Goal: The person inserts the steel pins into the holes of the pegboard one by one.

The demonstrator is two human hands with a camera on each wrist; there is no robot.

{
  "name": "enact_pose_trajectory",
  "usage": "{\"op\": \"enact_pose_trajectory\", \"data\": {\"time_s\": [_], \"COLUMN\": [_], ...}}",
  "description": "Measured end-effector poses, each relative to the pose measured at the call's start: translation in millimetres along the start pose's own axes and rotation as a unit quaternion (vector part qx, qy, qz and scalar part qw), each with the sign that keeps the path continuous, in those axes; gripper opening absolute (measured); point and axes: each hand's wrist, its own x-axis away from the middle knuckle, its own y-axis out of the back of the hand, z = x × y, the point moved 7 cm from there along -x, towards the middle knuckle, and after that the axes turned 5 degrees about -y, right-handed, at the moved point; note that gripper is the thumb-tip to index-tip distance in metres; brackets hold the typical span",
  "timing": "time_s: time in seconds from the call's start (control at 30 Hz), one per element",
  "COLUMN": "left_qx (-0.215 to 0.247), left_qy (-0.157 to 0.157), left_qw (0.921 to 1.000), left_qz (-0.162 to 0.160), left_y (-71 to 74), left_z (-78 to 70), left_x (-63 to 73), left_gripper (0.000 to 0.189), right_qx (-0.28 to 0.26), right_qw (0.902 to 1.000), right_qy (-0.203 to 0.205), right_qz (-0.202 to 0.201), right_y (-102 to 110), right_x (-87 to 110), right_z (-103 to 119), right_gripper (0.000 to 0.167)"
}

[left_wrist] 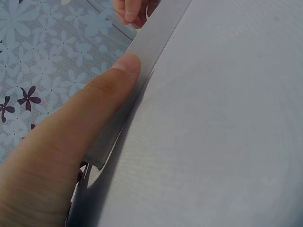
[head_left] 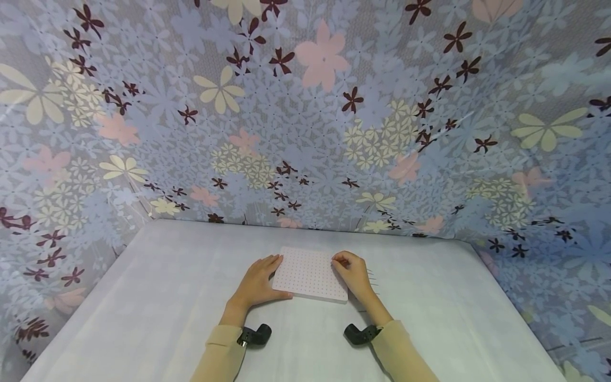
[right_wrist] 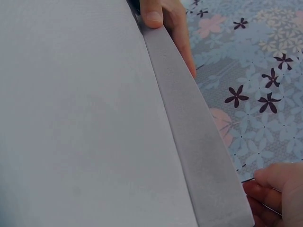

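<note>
A white square board [head_left: 309, 273] with a grid of small dots lies on the table. My left hand [head_left: 255, 281] grips its left side, the thumb [left_wrist: 102, 92] along the near edge and the fingers by the far left corner. At the board's right side, my right hand [head_left: 354, 275] has its fingers curled and pinches a thin dark wire-like piece [right_wrist: 248, 180]. Most of that piece is hidden by the fingers. In the right wrist view, the board's thick near edge [right_wrist: 189, 113] runs between the two hands.
Several thin dark wire-like pieces [head_left: 372, 278] lie on the table just right of my right wrist. A white cloth [head_left: 167, 297] covers the table. Behind it and at both sides hangs a flowered curtain [head_left: 305, 132]. Each wrist wears a black camera [head_left: 258, 335].
</note>
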Motion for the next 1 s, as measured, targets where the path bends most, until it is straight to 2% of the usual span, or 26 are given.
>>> {"op": "enact_pose_trajectory", "data": {"time_s": [0.27,0.47,0.6,0.8,1.0], "left_qx": [0.003,-0.005,0.009,0.0,0.002], "left_qy": [-0.005,-0.021,-0.019,-0.015,-0.013], "left_qw": [1.0,0.9997,0.9998,0.9999,0.9999], "left_qz": [0.003,-0.007,-0.004,-0.005,-0.003], "left_y": [0.9,4.3,4.9,3.5,1.7], "left_z": [-0.7,-2.6,-3.9,-2.5,-1.2], "left_x": [-1.1,-2.1,-1.3,-0.5,0.9], "left_gripper": [0.107,0.106,0.105,0.106,0.106], "right_qx": [0.0,-0.004,-0.011,-0.014,0.011], "right_qw": [1.0,1.0,0.9997,0.9993,0.9985], "right_qy": [0.004,0.009,0.02,0.008,0.004], "right_qz": [0.0,0.0,-0.001,-0.033,-0.053], "right_y": [2.1,3.4,6.6,23.3,41.9], "right_x": [0.1,-0.5,-1.0,-5.8,-9.0], "right_z": [1.7,1.8,0.2,-9.0,-17.5], "right_gripper": [0.004,0.004,0.005,0.007,0.009]}}
